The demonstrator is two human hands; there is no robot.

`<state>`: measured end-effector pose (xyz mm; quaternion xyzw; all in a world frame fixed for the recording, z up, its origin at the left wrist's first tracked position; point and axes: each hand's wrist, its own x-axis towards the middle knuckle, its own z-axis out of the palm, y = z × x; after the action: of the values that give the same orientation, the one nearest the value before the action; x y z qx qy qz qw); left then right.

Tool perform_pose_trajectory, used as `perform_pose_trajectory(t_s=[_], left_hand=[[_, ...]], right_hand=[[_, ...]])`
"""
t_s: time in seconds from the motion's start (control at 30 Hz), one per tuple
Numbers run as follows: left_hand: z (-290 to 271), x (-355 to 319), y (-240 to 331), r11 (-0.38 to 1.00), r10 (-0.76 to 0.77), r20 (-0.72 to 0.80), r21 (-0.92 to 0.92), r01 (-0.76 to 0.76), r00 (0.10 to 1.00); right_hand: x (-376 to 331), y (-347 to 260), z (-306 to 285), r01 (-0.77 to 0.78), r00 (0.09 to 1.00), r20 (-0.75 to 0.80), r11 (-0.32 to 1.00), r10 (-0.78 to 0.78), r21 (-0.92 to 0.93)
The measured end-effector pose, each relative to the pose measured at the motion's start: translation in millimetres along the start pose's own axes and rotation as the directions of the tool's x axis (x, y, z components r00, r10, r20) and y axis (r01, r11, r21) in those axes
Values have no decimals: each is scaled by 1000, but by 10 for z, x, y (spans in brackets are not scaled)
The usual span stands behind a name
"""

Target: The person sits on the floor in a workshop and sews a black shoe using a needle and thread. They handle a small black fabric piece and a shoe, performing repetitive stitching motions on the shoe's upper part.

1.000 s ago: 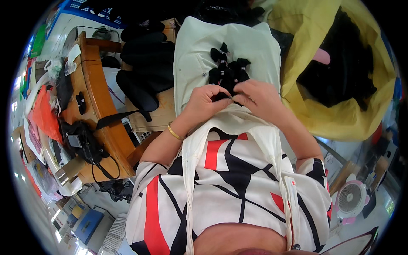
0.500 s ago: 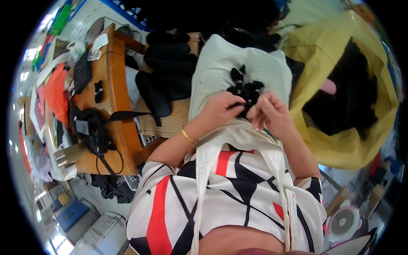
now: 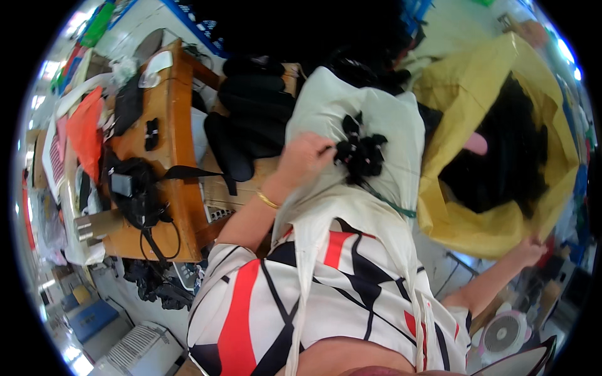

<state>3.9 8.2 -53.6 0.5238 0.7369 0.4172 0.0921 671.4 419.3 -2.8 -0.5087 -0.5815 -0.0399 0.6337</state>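
Observation:
A bundle of small black fabric pieces (image 3: 362, 153) with pale specks lies on a stuffed white sack (image 3: 392, 106) in front of me. My left hand (image 3: 305, 156), with a gold bangle at its wrist, is just left of the bundle. Its fingers are pinched together, with a small dark bit at their tips that I cannot make out. A dark green strip (image 3: 395, 208) runs from the bundle toward the sack's right edge. My right hand (image 3: 530, 252) is stretched far out right, beside the lower rim of a big yellow bag (image 3: 476, 241). Its fingers look curled; what they hold is hidden.
The yellow bag holds a black mass and a pink piece (image 3: 476, 143). To my left, black padded pieces (image 3: 251, 128) lie on cardboard by a wooden table (image 3: 179, 144). On that table is a black strapped bag (image 3: 135, 188). A pink-white fan (image 3: 501, 332) stands at lower right.
My right hand has left the black bundle and swung out right, past the yellow bag's lower rim. My left hand has drawn back slightly left, so the bundle now shows more fully.

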Motion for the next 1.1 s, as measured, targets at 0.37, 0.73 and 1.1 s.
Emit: perform_pose_trajectory(t_s=[0.37, 0.73, 1.1], left_hand=[[342, 77, 338, 820, -69, 301, -527, 225, 951], [-890, -440, -1706, 601, -407, -714, 260, 756, 570], [-946, -704, -1787, 432, -754, -560, -28, 901, 344]], right_hand=[[-2935, -3600, 1434, -536, 156, 977, 818, -148, 210], [-3121, -3644, 1754, -762, -35, 995, 646, -95, 35], [-3151, -3668, 1800, -661, -74, 994, 750, -83, 13]])
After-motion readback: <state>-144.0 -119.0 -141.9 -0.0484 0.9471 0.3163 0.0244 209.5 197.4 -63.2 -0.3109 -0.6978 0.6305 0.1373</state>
